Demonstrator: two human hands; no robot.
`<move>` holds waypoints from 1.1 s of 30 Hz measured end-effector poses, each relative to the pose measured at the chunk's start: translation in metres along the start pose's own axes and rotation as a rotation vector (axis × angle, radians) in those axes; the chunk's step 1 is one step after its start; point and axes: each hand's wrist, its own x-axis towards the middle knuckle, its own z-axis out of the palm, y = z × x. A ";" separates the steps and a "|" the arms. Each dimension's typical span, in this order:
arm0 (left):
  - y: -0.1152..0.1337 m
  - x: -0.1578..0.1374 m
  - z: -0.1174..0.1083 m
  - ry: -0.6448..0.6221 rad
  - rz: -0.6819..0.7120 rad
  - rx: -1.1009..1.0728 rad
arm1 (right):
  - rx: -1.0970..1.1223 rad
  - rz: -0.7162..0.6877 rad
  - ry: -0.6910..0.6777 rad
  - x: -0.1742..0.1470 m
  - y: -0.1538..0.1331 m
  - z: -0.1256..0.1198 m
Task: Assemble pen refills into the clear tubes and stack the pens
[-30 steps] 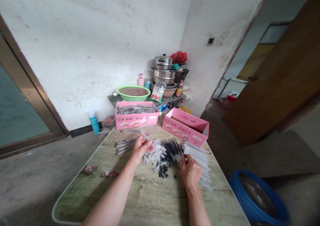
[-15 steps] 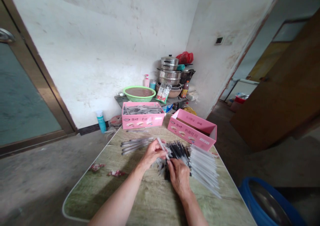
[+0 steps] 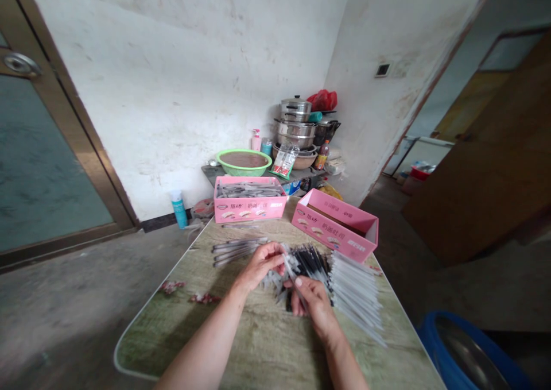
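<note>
Over the middle of the table, my left hand [image 3: 263,263] is closed on the upper end of a slim, translucent pen [image 3: 291,270]. My right hand [image 3: 313,302] grips the same pen lower down, thumb along it; it is tilted between both hands. Beneath and behind the hands lie a heap of black-tipped pen parts [image 3: 310,259] and small clear pieces [image 3: 271,280], partly hidden. To the right, pale hollow pen barrels [image 3: 355,295] are spread in a row. Several grey pens with dark ends [image 3: 235,251] lie left of my left hand.
A pink box [image 3: 249,209] full of pens stands at the table's far edge. Another pink box [image 3: 333,229] sits right of it. Behind are a green basin [image 3: 243,172] and stacked pots [image 3: 296,128]. A blue tub [image 3: 434,344] stands beside the table's right edge.
My right hand has turned and now lies along the pen, which tilts down between both hands. The left hand stays near the pen's upper end. The view has shifted slightly.
</note>
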 end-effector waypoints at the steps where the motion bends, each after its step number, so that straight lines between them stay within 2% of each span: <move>1: 0.000 -0.001 0.002 -0.030 -0.005 0.013 | 0.066 0.006 -0.017 0.001 0.001 -0.001; 4: -0.003 0.000 0.005 -0.072 -0.015 0.071 | 0.172 -0.017 -0.029 0.002 0.006 -0.003; 7: -0.009 0.002 0.005 -0.022 -0.031 0.110 | 0.115 -0.017 0.007 0.003 0.008 -0.003; 9: -0.014 0.004 0.004 0.033 -0.043 0.114 | -0.056 -0.061 0.062 0.003 0.008 0.000; 13: -0.021 0.007 0.001 0.112 -0.072 0.127 | -0.555 -0.296 0.272 0.000 0.006 0.008; 15: -0.020 0.007 0.000 0.124 -0.073 0.122 | -0.640 -0.339 0.334 -0.001 0.005 0.011; 17: -0.017 0.006 0.000 0.107 -0.061 0.113 | -0.520 -0.264 0.279 -0.001 0.003 0.011; 20: -0.010 0.004 0.000 0.061 -0.031 0.105 | -0.144 -0.058 0.096 0.001 0.003 0.007; 23: -0.008 0.003 0.002 0.039 -0.017 0.092 | 0.035 0.002 0.011 0.003 0.006 0.003; 26: -0.014 0.004 0.002 0.070 -0.035 0.097 | -0.142 -0.097 0.088 0.002 0.008 0.003; 30: -0.023 0.008 -0.002 0.166 -0.065 0.085 | -0.540 -0.307 0.329 0.001 0.006 0.011; 31: -0.023 0.008 -0.003 0.176 -0.066 0.079 | -0.554 -0.311 0.343 0.001 0.005 0.012; 33: -0.019 0.008 -0.004 0.163 -0.057 0.075 | -0.424 -0.234 0.267 0.002 0.004 0.012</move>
